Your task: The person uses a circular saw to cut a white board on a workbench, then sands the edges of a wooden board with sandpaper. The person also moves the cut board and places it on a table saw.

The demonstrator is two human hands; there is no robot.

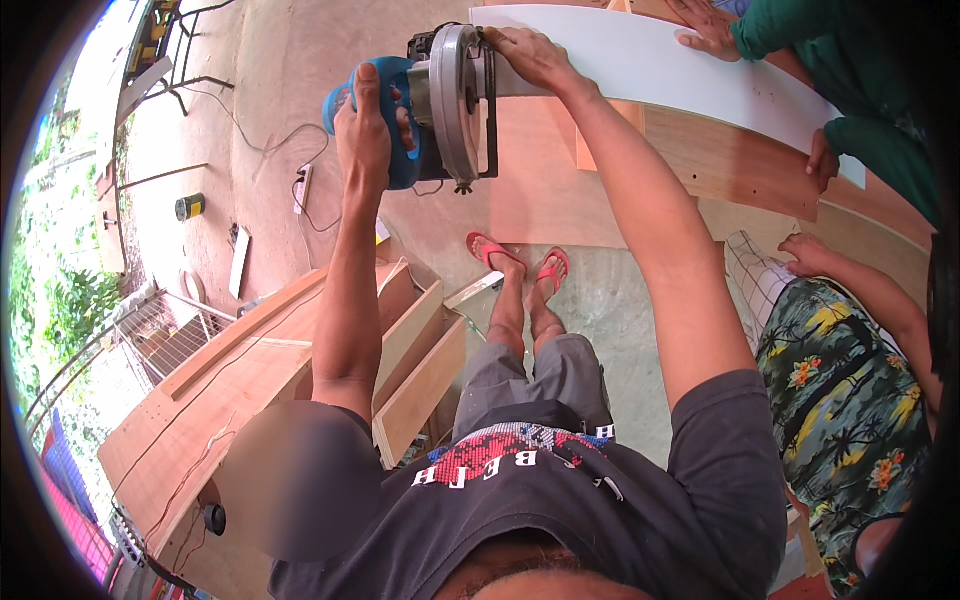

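Note:
My left hand [362, 135] is closed around the blue handle of a circular saw [458, 110], its thumb on top. The saw's round metal guard and black base plate face right, against the near left end of a long white board [590, 45]. With bent fingers, my right hand [530, 58] grips the edge of the saw's base beside the board; some fingertips are hidden. The blade's lower part cannot be seen. Under and beside the white board lie brown plywood pieces [720, 150].
A co-worker in green sleeves [780, 25] rests hands on the white board. Another person in a floral shirt [840, 380] is at my right. A wooden cabinet frame [250, 390] stands at my left. A cord and power strip [303, 190] lie on the floor.

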